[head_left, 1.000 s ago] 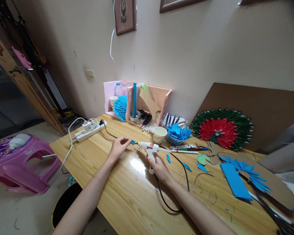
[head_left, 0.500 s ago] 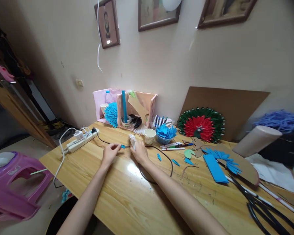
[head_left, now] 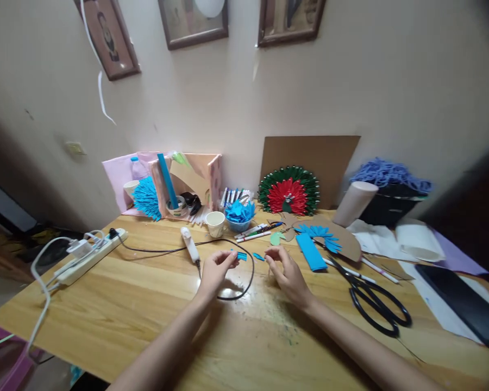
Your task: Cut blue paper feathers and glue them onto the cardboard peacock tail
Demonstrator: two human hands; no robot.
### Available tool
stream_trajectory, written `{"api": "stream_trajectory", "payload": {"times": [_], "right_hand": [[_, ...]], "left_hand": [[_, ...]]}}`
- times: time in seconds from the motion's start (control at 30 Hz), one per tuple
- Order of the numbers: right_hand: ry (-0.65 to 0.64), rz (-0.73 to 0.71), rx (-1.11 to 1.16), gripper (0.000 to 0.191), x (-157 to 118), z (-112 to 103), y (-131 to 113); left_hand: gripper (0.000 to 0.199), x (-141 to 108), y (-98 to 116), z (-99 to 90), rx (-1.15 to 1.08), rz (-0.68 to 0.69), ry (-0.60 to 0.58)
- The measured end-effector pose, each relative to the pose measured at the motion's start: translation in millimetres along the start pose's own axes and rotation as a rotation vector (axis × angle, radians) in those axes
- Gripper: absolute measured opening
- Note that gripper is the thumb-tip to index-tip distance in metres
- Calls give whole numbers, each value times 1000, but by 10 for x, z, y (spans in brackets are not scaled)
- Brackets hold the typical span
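Above the middle of the wooden table [head_left: 146, 293], my left hand [head_left: 218, 269] pinches a small blue paper piece [head_left: 242, 256]. To its right my right hand [head_left: 284, 271] has thumb and fingers close together, with a pointed blue piece [head_left: 258, 256] near the fingertips; whether it touches that piece is hard to tell. A white glue gun [head_left: 190, 245] lies left of my left hand, its black cable [head_left: 250, 271] looping around past both hands. Beyond them stand a paper cup [head_left: 215, 223] and a bowl of blue paper pieces [head_left: 239, 213].
A power strip [head_left: 89, 258] sits at the left. Black scissors [head_left: 375, 298], a folded blue strip [head_left: 311, 252] and a cardboard disc with blue petals [head_left: 346, 241] lie to the right, with a phone [head_left: 460, 301] beyond. Markers [head_left: 252, 235] rest behind my hands.
My right hand has let go of the glue gun, which now lies on the table, and has moved right towards the blue pieces. The view has turned to the right.
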State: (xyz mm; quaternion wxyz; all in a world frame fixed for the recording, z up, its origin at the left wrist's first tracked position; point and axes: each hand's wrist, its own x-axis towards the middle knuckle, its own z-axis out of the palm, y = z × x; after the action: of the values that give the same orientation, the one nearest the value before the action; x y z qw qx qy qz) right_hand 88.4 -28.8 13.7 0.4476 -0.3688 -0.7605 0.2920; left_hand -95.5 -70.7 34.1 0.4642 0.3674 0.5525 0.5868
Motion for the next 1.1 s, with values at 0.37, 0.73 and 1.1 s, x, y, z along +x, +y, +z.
{"api": "stream_trajectory", "payload": {"times": [0.37, 0.73, 1.1], "right_hand": [[26, 6, -26, 12, -119, -100, 178], [-66, -28, -58, 12, -106, -115, 172], [-66, 13, -9, 12, -113, -96, 179]], "left_hand": [[32, 161, -343, 471, -37, -125, -71], [32, 125, -370, 430, 56, -80, -95], [31, 111, -372, 438, 41, -62, -115]]}}
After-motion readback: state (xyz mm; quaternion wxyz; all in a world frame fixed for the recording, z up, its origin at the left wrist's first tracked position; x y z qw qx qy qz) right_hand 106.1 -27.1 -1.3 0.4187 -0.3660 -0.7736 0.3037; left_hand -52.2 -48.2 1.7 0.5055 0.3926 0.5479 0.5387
